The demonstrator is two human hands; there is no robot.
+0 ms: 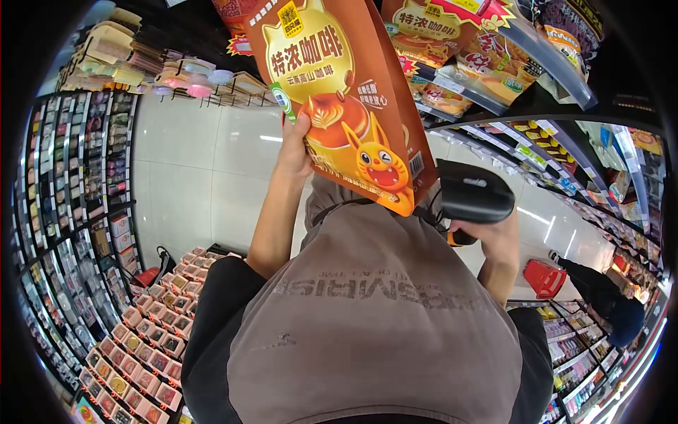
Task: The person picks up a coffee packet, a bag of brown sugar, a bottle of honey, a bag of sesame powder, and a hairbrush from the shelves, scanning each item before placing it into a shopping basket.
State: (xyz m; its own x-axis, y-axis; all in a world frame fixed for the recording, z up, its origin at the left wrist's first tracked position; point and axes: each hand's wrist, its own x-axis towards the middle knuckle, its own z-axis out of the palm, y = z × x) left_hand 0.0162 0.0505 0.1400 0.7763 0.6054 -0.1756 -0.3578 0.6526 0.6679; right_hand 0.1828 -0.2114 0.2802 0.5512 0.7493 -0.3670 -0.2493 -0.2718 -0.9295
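Note:
My left hand [294, 147] is closed on the left edge of a brown coffee box [385, 106], with its fingers partly hidden behind it. The box is tilted, and its front shows a gold cat-head shape, a coffee cup and an orange cartoon cat. A barcode is printed low on its right side panel. My right hand [491, 237] is wrapped around the handle of a black barcode scanner [477, 192]. The scanner's head is close to the box's lower right side, near the barcode. Its front end is partly hidden by the box.
Shelves with bagged snacks [494, 67] stand ahead and to the right. Small boxed goods [145, 339] fill a stand at lower left, and a tall rack [70, 169] lines the left side. A person in dark clothes [600, 283] is at right, near a red basket [544, 278].

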